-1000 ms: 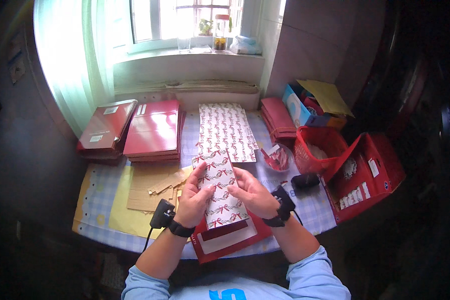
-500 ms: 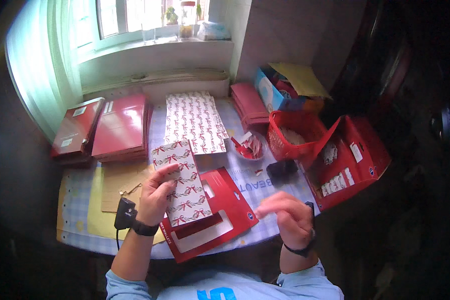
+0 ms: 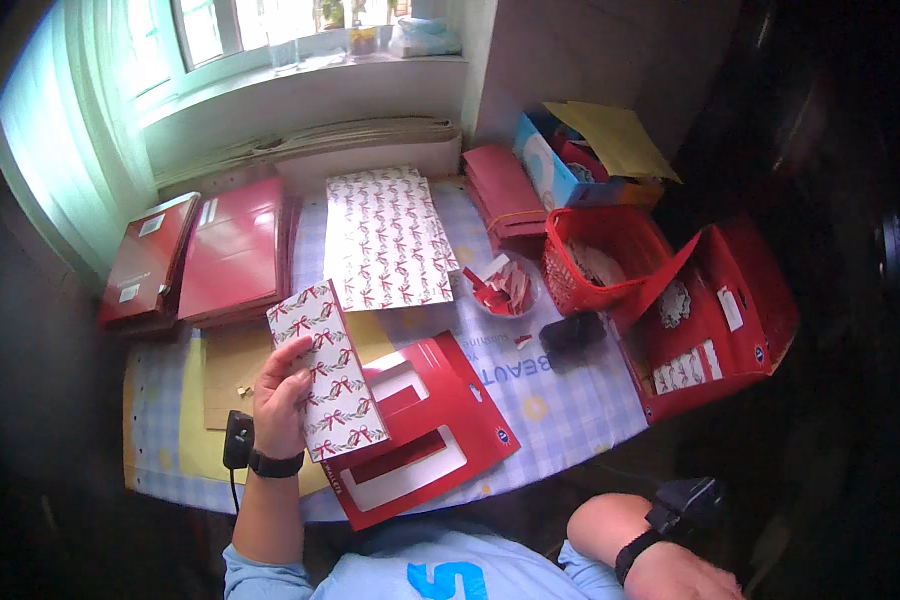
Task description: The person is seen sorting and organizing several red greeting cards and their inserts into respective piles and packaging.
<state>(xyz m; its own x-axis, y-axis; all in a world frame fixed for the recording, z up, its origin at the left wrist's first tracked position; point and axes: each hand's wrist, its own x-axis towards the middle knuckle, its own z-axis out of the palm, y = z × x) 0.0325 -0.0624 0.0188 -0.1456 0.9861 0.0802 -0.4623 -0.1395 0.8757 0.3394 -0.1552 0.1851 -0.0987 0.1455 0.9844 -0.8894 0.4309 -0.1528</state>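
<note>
My left hand is closed on the edge of a long folded card, white with a green garland and red bow pattern and a dark red edge. The thumb lies over its front, and it is held tilted above the table. Partly under it lies a flat red card sleeve with two window cut-outs and a small hang slot. My right hand is low at the right, off the table's front edge. Its fingers run out of the picture, so what they do is hidden.
Stacks of red card stand at the far left, patterned sheets at the back. To the right are a bowl of red and white scraps, a red basket, a black object and an open red box.
My left hand has carried the patterned card leftward, uncovering more of the red sleeve. My right hand has left the sleeve's right side and dropped to the lower right, off the table.
</note>
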